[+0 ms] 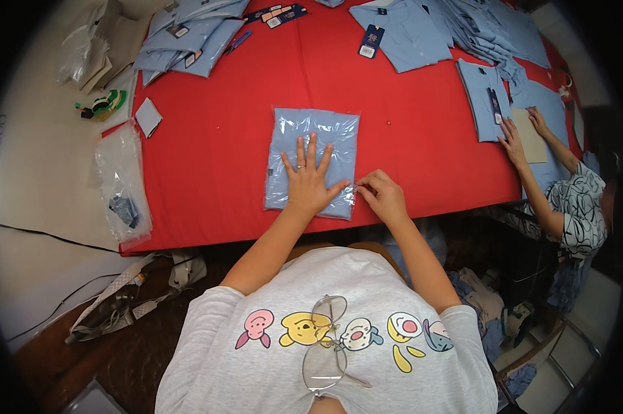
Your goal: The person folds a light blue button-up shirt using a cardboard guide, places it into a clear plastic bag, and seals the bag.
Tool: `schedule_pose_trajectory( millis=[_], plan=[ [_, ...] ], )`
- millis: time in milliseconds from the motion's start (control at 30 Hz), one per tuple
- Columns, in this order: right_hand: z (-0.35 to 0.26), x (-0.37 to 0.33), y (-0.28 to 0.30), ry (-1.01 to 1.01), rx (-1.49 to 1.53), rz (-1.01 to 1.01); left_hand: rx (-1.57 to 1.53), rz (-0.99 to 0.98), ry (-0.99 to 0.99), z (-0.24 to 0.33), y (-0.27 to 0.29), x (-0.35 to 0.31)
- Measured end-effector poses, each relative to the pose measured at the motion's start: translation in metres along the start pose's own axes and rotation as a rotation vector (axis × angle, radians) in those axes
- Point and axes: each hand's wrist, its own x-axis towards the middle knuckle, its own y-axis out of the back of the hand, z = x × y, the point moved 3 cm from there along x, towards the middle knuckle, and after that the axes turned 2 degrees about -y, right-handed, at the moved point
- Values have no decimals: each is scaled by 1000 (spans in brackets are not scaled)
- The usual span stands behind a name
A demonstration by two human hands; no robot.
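A folded light-blue shirt in a clear plastic bag (315,124) lies flat on the red-covered table (222,138) in front of me. My left hand (308,177) is spread over the middle of the bag, palm down, with a ring on one finger. At the bag's right edge, my right hand (382,195) pinches the clear plastic between thumb and fingers. The shirt shows through the shiny film, with a small dark label at its left side.
Bagged blue shirts (187,41) are stacked at the far left, by blue snips (238,41) and dark tags (277,15). Empty clear bags (122,179) lie on the left edge. Tagged shirts (404,34) cover the far right. A co-worker's hands (515,141) hold pale card on a blue shirt.
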Motion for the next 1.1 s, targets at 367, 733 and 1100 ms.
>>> schedule_pose_trajectory(
  millis=[367, 733, 1100],
  plan=[
    [76, -11, 22, -306, 483, 475, 52, 10, -18, -5, -4, -2],
    [101, -208, 129, -496, -681, 20, -51, -17, 5, 2, 10, 5],
    [-16, -50, -41, 661, -516, -324, -16, -72, -58, -41, 19, 51]
  ],
)
